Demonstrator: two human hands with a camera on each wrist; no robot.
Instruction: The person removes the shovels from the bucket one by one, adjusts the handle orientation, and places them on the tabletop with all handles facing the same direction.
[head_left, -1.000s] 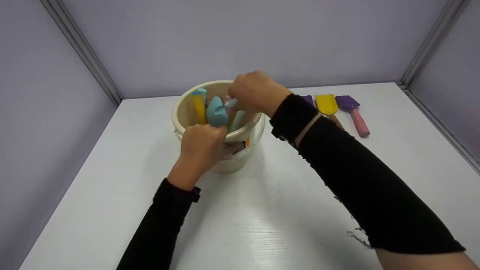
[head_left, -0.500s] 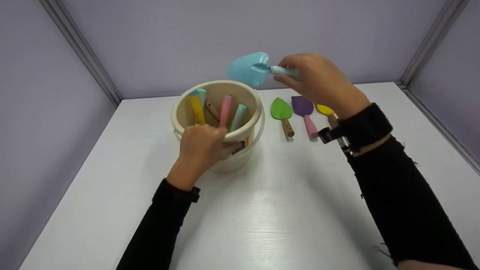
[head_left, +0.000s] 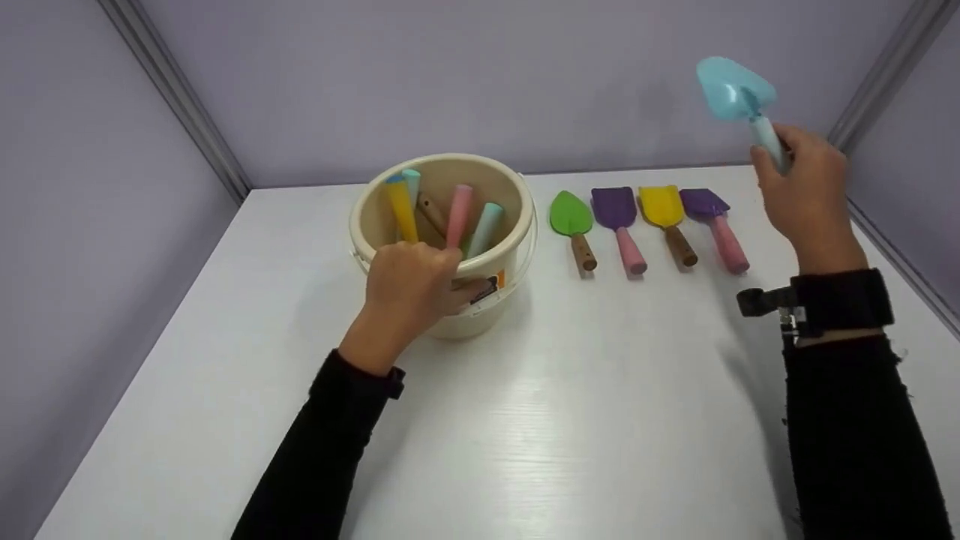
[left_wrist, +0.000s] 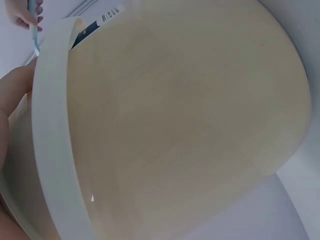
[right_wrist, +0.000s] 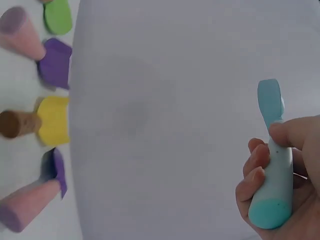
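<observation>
Your right hand (head_left: 806,184) is holding the blue shovel (head_left: 739,101) tight; be laying it right of the purple shovel (head_left: 712,217), while your left hand (head_left: 409,289) is gripping the bucket (head_left: 517,217).

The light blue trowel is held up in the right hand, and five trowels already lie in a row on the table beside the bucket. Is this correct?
Not quite: four trowels lie in the row, not five. The head view shows a green one, a purple one, a yellow one and another purple one beside the bucket. The right hand does hold the light blue trowel up.
</observation>
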